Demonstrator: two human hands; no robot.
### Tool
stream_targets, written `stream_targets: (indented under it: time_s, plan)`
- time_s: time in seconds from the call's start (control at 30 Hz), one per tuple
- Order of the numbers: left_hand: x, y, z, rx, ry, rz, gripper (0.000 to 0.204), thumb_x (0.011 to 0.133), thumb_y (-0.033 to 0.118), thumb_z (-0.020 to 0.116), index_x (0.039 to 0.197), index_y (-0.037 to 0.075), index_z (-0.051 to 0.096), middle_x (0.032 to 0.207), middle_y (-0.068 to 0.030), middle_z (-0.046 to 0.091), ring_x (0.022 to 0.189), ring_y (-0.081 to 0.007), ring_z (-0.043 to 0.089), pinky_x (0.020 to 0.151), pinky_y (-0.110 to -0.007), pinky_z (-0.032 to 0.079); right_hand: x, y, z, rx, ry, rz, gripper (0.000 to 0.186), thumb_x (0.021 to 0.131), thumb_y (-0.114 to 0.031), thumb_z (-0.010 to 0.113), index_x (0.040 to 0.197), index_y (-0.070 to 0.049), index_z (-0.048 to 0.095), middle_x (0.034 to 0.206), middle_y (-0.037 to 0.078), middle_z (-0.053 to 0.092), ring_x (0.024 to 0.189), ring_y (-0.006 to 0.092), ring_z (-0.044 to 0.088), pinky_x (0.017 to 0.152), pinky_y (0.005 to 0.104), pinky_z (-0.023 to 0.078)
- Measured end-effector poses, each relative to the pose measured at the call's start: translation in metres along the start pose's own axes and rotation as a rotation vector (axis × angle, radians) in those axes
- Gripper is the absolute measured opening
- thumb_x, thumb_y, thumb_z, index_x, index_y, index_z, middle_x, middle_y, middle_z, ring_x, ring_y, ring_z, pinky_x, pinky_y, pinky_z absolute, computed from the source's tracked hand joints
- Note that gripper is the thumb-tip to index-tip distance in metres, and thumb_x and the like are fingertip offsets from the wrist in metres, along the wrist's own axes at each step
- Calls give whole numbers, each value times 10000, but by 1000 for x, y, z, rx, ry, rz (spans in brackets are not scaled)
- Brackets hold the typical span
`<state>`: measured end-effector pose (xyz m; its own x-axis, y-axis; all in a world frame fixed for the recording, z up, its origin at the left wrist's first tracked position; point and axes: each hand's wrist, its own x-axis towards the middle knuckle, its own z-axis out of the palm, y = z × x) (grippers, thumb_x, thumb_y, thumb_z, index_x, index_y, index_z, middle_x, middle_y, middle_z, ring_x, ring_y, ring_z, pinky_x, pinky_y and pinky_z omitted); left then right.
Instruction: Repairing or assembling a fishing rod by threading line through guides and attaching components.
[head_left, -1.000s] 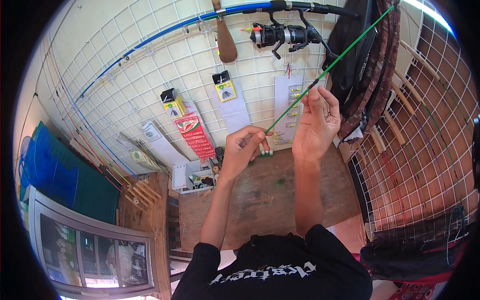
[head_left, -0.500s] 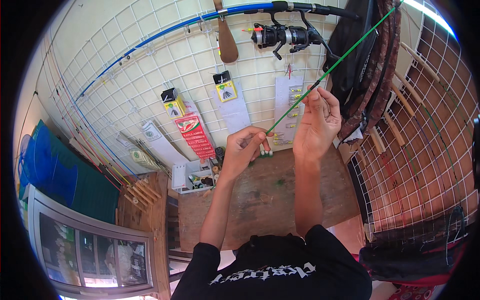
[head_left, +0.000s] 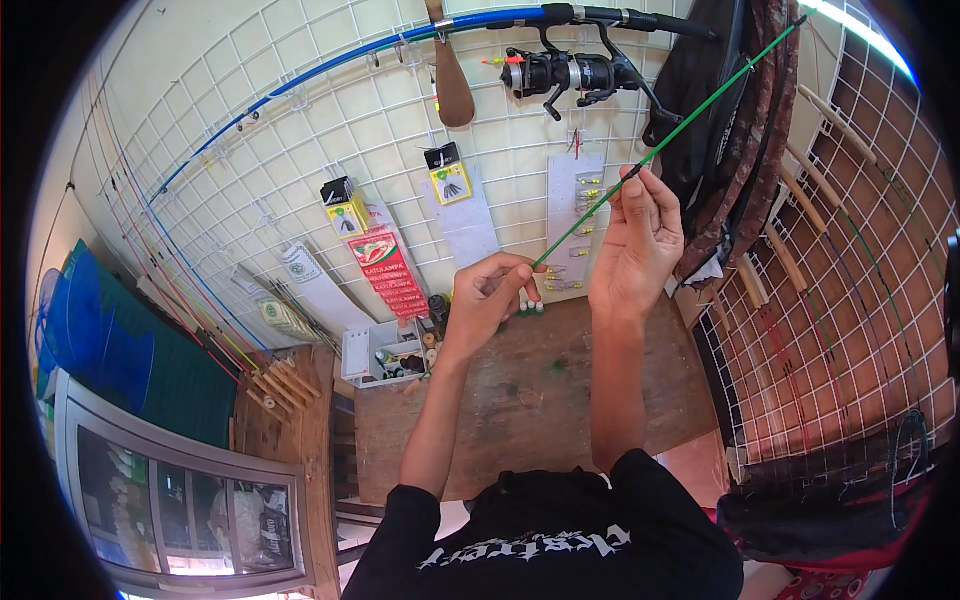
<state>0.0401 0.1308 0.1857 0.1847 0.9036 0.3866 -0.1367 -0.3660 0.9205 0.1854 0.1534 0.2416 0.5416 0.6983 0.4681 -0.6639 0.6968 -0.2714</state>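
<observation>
A thin green fishing rod blank [head_left: 700, 110] slants from lower left to upper right above the wooden table. My left hand [head_left: 490, 300] is closed around its lower end, thumb and forefinger pinching it. My right hand [head_left: 642, 240] is closed at a dark band partway up the rod, its fingertips pressed together there. Any thread or other small thing between the right fingertips is too fine to make out. Past the right hand the rod runs on to a dark tip near the upper right. Small white-topped bottles [head_left: 532, 307] stand just behind the left hand.
The wooden table [head_left: 540, 420] lies below my forearms. A white divided box [head_left: 382, 355] with small supplies stands at its back left. On the wire grid ahead hang a blue rod with a black spinning reel [head_left: 570, 75], hook packets [head_left: 450, 180] and dark bags [head_left: 745, 130].
The rod's upper tip has dropped slightly, and its dark band has shifted a little to the right. My right fingertips moved slightly with it; my left hand has barely moved.
</observation>
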Motion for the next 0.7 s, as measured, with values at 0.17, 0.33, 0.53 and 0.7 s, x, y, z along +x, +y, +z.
stream_targets:
  time_s: [0.17,0.33,0.53,0.7]
  plan:
    - [1,0,0,-11,20,0,234,935,195,549,965,-22,630,662,-48,590,471,-27,372,432,-173,264,-4,1,-6,-39,-26,-22,254,790,32,683,1016,68,572,879,144,677,796,158,634,778,287,504]
    - [0,0,-2,-5,12,-3,227,937,190,548,976,-13,643,674,-34,608,476,-23,379,429,-182,288,-4,-1,-1,-105,-11,-36,241,785,27,691,997,62,584,869,142,679,788,160,640,775,288,510]
    - [0,-1,-2,-7,15,7,235,937,200,549,977,-15,637,670,-39,599,474,-25,372,431,-179,274,-4,-1,-1,-146,-23,-27,246,773,12,710,985,58,594,858,133,681,782,152,644,750,250,485]
    - [1,-1,-2,-8,14,6,238,936,202,549,974,-17,632,666,-44,592,475,-26,367,437,-175,261,-1,-2,-4,-177,-41,3,244,770,7,713,980,54,598,852,131,682,774,147,643,745,246,472]
